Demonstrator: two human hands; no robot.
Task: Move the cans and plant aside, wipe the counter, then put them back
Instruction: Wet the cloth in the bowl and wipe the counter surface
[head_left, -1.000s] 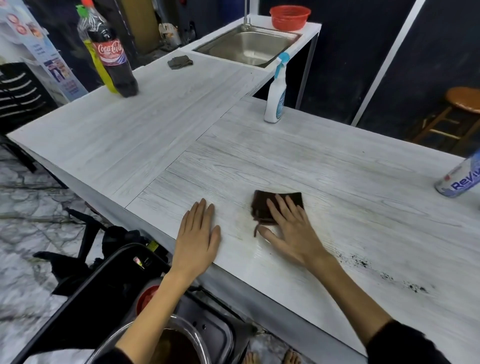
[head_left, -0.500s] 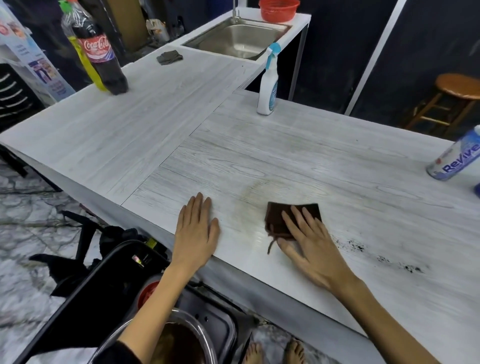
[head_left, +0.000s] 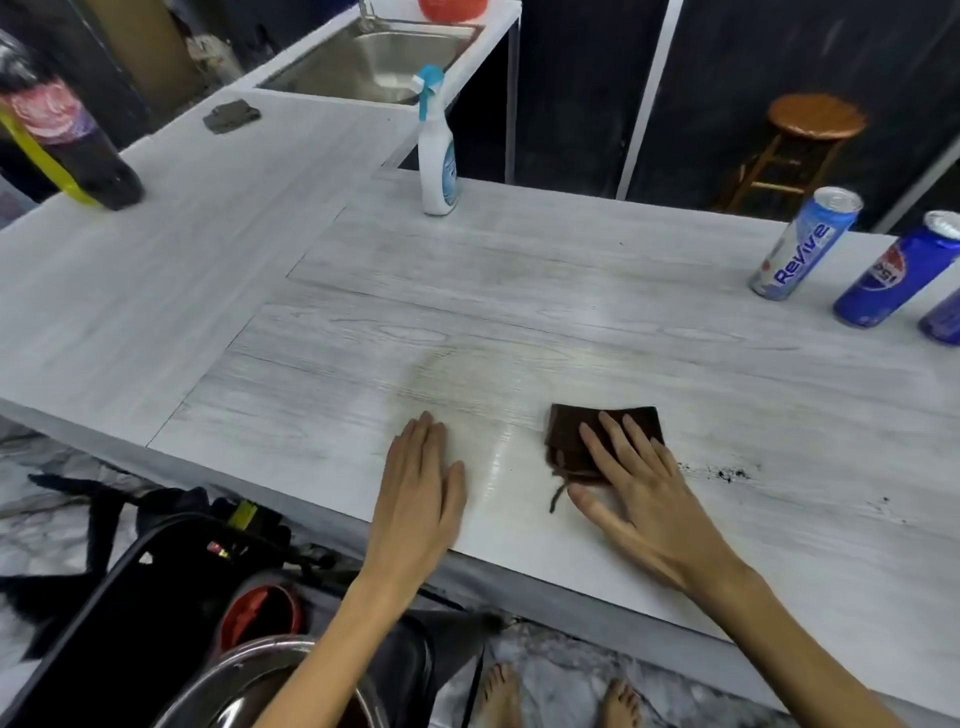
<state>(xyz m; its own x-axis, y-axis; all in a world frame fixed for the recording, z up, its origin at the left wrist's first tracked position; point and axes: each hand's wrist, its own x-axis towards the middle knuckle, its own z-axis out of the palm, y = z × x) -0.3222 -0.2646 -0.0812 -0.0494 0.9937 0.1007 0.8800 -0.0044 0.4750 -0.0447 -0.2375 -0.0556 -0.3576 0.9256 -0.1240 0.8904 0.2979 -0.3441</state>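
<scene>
The cans (head_left: 802, 244) stand aside at the tabletop's (head_left: 519, 322) far right; no plant is in view. The right hand (head_left: 631, 483) presses flat, fingers spread, on a brown cloth (head_left: 569, 434) beside dark crumbs (head_left: 722, 472), while the left hand (head_left: 418, 486) lies flat and empty nearby. Wiping looks midway, with the putting back yet to do.

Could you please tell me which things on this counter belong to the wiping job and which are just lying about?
Part of the job:
brown cloth under the right hand
left hand, flat on the counter
Revive can
Pepsi can
dark crumbs

Lying about:
spray bottle
cola bottle
grey rag
sink
stool
</scene>
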